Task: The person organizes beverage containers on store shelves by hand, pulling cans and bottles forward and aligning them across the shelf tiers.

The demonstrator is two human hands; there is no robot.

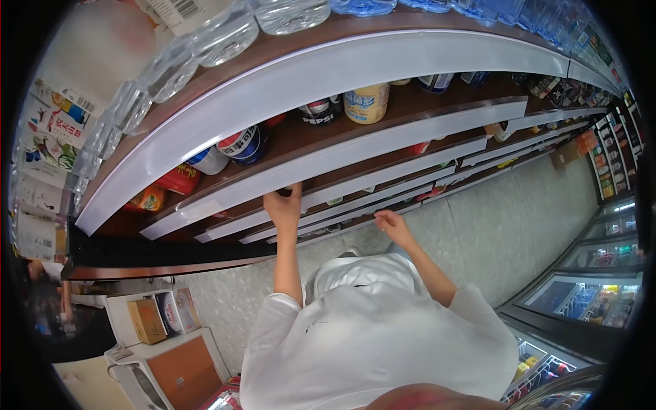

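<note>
My left hand [283, 206] reaches to the front edge of a brown shelf [328, 172] with a white price rail. Its thumb points up at the rail, while the other fingers are partly hidden, and whether they hold anything does not show. Lower and to the right, my right hand [391, 224] hangs in front of the lower shelves, loosely curled with fingers apart and nothing visible in it. On the shelf above my left hand stand a blue and white can [242, 145], a black Pepsi can [320, 111], a yellow can [367, 104] and a red can [180, 179].
Clear bottles [225, 42] line the top shelf. Tiled floor [478, 219] runs along the shelving. Lit glass-door coolers [588, 297] stand at the right. Lower left, a cardboard box [147, 321] sits on a white counter, and another person [55, 301] shows at the far left.
</note>
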